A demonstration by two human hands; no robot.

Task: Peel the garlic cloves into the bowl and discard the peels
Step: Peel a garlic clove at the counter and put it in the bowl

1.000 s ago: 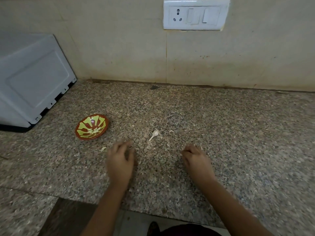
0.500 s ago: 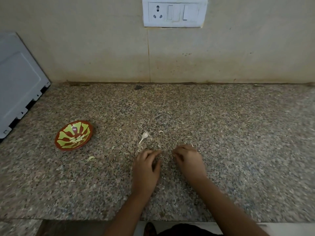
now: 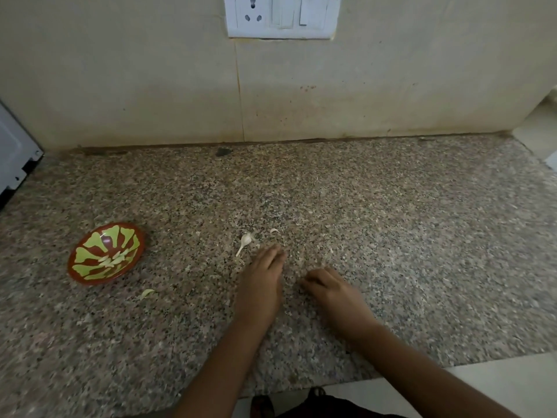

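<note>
KITCHEN COUNTER: A person's two bare hands rest on a speckled granite countertop (image 3: 407, 236) below a pale wall. The left hand (image 3: 260, 286) lies flat, palm down, fingers straight and together, holding nothing. Its fingertips (image 3: 275, 251) are just beside a small white garlic piece (image 3: 245, 241) with a thin stalk, which lies on the stone. The right hand (image 3: 334, 294) sits near the left, knuckles up and fingers curled under; whether anything is pinched beneath them cannot be told. A scrap of peel (image 3: 273, 230) lies just beyond the left fingertips. The red bowl (image 3: 87, 254) with a green pattern stands well to the left of both hands, with several peeled cloves (image 3: 113, 260) lying inside it, and a pale peel (image 3: 147, 293) lies on the counter near it. A white switchboard (image 3: 281, 16) is fixed to the wall above the hands — a white appliance (image 3: 15, 164) shows at the left edge
</note>
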